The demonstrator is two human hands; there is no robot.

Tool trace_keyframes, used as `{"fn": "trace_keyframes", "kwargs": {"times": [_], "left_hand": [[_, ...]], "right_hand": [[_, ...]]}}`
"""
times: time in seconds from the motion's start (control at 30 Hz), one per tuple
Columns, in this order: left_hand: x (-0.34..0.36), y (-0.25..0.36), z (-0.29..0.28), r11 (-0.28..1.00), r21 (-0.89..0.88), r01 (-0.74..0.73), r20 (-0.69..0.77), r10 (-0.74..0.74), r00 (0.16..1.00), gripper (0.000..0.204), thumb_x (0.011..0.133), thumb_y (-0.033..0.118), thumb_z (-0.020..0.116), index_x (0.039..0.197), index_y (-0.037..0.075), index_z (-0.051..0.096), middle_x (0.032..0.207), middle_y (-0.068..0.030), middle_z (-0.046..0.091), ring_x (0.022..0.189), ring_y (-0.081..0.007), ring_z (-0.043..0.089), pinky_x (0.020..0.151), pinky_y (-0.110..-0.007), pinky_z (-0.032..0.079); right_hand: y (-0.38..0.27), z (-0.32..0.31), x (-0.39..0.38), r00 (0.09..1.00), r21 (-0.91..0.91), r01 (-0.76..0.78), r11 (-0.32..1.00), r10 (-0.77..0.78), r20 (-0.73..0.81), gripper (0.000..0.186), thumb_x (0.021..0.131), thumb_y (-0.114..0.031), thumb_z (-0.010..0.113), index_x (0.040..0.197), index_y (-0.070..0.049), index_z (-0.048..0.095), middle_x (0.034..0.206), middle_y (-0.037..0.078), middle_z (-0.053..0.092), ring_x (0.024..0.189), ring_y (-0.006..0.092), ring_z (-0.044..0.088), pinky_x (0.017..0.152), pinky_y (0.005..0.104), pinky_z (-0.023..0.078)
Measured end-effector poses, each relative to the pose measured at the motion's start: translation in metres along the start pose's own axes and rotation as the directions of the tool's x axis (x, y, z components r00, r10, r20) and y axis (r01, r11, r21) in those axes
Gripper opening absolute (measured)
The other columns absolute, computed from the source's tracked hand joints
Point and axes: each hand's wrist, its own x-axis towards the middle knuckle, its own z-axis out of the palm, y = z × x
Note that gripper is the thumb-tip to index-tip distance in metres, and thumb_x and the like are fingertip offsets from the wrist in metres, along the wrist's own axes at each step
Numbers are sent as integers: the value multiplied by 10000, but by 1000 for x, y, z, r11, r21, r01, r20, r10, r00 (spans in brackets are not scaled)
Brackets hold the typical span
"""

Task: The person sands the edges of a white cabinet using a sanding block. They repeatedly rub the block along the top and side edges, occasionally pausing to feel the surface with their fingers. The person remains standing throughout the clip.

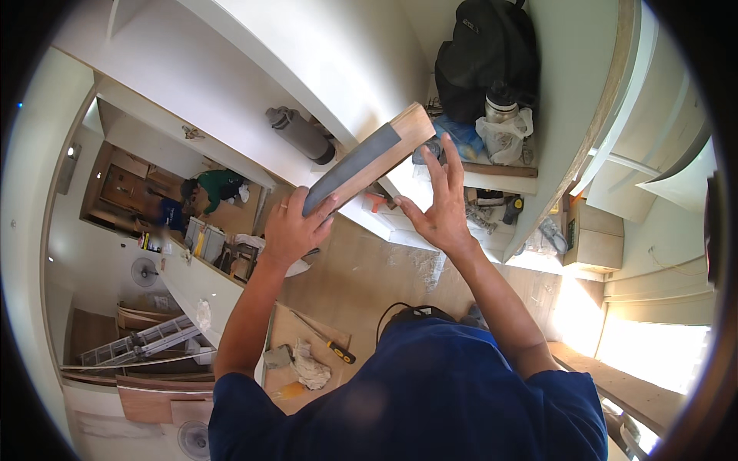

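My left hand point(294, 229) grips the lower end of a long wooden block point(412, 132), which is held up at a slant in front of the white shelving. A flat dark grey strip point(355, 166) lies along the block's face and stops short of its upper end; it looks like sandpaper, though the grain is too fine to make out. Close to the block's right side, my right hand point(444, 211) is open with fingers spread. Whether a fingertip touches the wood I cannot tell.
On the white shelves are a grey bottle point(301, 135), a black backpack point(487, 58) and a bagged flask point(503, 123). A screwdriver point(338, 349) and crumpled cloth point(310, 367) lie on a board at lower left. A ladder point(142, 342) and a crouching person point(217, 187) are farther left.
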Motion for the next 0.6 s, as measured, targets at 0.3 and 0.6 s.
{"fn": "trace_keyframes", "kwargs": {"times": [0.3, 0.6], "left_hand": [[34, -29, 10, 994, 21, -103, -22, 103, 994, 634, 788, 265, 868, 1401, 256, 705, 1240, -153, 578, 971, -339, 652, 772, -424, 590], [28, -62, 24, 975, 85, -206, -97, 214, 972, 484, 817, 236, 825, 1297, 270, 771, 1188, -126, 602, 963, -284, 638, 717, -381, 577]], "right_hand": [[18, 34, 51, 981, -299, 119, 947, -66, 181, 1033, 779, -260, 942, 1661, -351, 411, 1799, 153, 155, 1640, 491, 136, 1262, 723, 190], [53, 88, 55, 953, -494, 250, 833, -302, -26, 685, 845, -267, 870, 1485, -328, 637, 1676, 32, 476, 1625, 405, 275, 1281, 663, 226]]}}
